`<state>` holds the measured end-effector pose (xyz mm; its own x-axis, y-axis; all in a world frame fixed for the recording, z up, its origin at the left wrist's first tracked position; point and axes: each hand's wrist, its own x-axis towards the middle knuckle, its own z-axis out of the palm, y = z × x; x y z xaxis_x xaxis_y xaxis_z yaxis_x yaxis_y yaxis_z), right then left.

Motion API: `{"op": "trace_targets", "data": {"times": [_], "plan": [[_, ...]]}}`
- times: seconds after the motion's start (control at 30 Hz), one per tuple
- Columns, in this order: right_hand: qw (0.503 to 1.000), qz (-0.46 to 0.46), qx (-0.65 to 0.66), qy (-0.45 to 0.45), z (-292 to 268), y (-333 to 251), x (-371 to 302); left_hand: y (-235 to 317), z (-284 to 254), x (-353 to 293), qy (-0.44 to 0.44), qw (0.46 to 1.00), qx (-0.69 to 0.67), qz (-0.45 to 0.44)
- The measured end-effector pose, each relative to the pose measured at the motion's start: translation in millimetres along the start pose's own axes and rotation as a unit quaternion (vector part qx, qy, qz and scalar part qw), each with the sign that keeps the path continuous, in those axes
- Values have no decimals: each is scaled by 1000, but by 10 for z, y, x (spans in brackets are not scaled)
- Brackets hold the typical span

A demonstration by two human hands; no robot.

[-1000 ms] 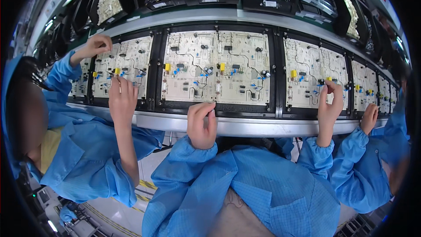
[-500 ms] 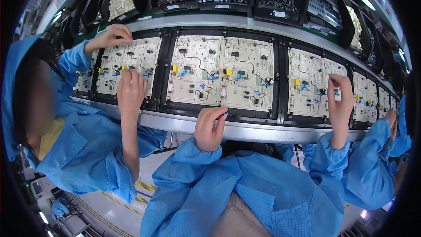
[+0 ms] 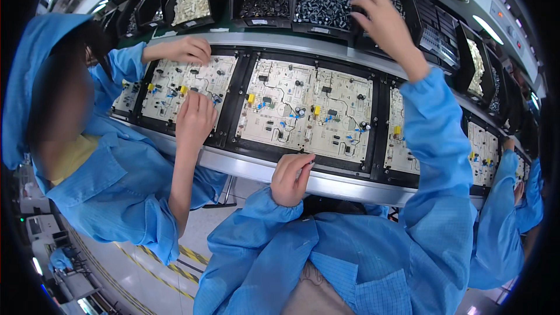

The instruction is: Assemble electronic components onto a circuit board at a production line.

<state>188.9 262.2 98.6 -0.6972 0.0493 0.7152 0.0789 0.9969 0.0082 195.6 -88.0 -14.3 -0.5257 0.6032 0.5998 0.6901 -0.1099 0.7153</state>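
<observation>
My right hand (image 3: 385,20) has risen from the circuit board (image 3: 306,108) to the 12 o'clock parts bin (image 3: 326,0), fingers spread, empty; left hand (image 3: 290,179) stays loosely curled, contents unclear.

Pale cream printed circuit board (image 3: 307,109) is showing a matt, smooth laminate face. Black plastic carrier frame (image 3: 239,100) is looking dull. Brushed grey metal conveyor rail (image 3: 245,167) is reflecting softly. Black plastic parts bin (image 3: 265,20) is appearing semi-glossy. Blue woven cloth sleeve (image 3: 434,140) is looking matt, finely gridded.

head view, looking down, close over circuit boards (image 3: 306,111), rim perhaps warped
</observation>
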Motion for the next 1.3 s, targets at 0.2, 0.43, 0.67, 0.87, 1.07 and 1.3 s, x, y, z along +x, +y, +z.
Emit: {"op": "trace_targets", "data": {"times": [0.2, 0.43, 0.67, 0.87, 1.07, 1.3], "plan": [[965, 32, 68, -250, 890, 77, 337, 0, 38, -10, -3, 1000, -13, 18], [939, 39, -10, -340, 862, 35, 561, -21, 35, -73, -21, 996, -10, 84], [982, 27, 42, -181, 496, 98, 366, 4, 128, -28, -20, 993, -14, 114], [968, 103, 145, -179, -366, -328, -102, 46, 91, -11, -21, 993, 3, 116], [937, 254, 154, -186, -1077, -447, -1153, 41, 140, -14, -54, 990, -13, 128], [836, 516, 147, -118, -1573, -653, -2297, 56, 140, -11, -64, 995, -26, 77]]}}
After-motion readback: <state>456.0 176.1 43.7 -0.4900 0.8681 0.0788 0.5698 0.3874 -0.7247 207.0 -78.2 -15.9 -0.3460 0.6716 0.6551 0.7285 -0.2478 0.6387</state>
